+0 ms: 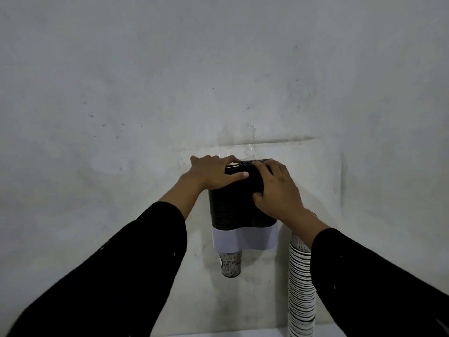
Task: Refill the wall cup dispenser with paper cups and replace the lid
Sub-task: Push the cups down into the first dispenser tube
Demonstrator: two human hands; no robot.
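Note:
A dark see-through cup dispenser [233, 210] with a pale grey base band [245, 238] hangs on the wall. Stacked cups show inside it, and one patterned paper cup [230, 263] pokes out below. A black lid [250, 176] sits on its top. My left hand [213, 172] lies flat over the lid's left side, thumb stretched across the front. My right hand [277, 186] grips the lid's right side, fingers curled over its top edge. A tall stack of paper cups [301, 288] stands to the right, partly behind my right sleeve.
The grey wall [170, 81] is bare and scuffed, with clear tape [250, 142] above the dispenser. A pale surface edge [218, 333] shows at the bottom.

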